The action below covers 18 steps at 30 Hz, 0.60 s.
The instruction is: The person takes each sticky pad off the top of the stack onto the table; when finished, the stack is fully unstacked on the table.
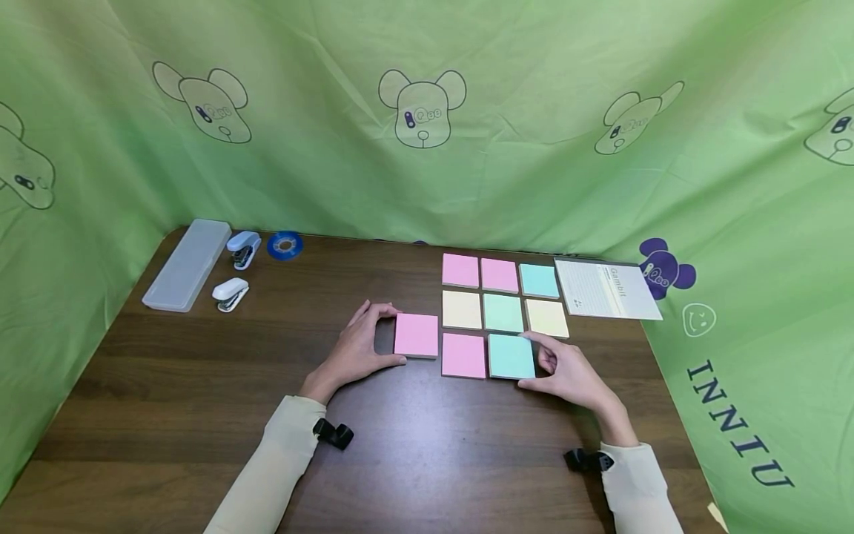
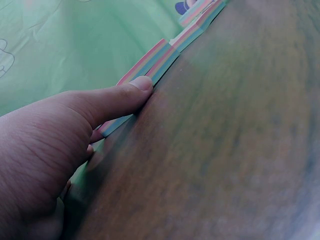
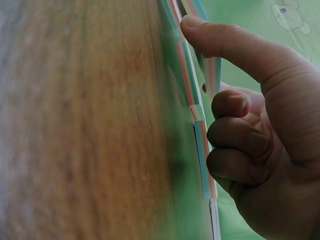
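Pinching the loose pink pad [image 1: 416, 334] with my left hand [image 1: 360, 348], I see the grid's empty slot lies at three o'clock; my right hand [image 1: 567, 371] grips the blue pad [image 1: 511, 356].

left hand [image 2: 55, 150] | thumb pressed on sticky-note pad [image 2: 150, 65] edge | dark wooden table [image 2: 225, 150]

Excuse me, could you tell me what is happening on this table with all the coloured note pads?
A person sits at a dark wooden table laying out sticky note pads in a grid. Their left hand holds a pink pad just left of the grid, slightly apart from it. Their right hand grips a blue pad at the grid's front right corner. Two staplers, a tape roll and a clear case lie at the far left, a notebook at the far right.
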Tool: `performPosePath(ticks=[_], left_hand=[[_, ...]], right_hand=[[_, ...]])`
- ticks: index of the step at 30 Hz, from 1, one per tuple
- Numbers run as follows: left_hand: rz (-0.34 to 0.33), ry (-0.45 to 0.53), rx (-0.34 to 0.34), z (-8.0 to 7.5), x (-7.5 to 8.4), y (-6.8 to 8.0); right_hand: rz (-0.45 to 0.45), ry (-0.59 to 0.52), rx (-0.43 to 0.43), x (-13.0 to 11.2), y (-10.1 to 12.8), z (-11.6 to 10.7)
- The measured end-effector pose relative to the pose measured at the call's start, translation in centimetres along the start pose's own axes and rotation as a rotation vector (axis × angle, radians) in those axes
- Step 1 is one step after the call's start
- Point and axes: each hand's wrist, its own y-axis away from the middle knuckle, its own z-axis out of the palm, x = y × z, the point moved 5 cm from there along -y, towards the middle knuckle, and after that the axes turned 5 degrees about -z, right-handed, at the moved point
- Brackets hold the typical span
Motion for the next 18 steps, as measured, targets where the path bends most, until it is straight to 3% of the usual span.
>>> performPosePath(ticks=[18], left_hand=[[-0.017, 0.001, -0.003, -0.06, 0.02, 0.04]], right_hand=[[0.04, 0.009, -0.069, 0.46, -0.06, 0.67]])
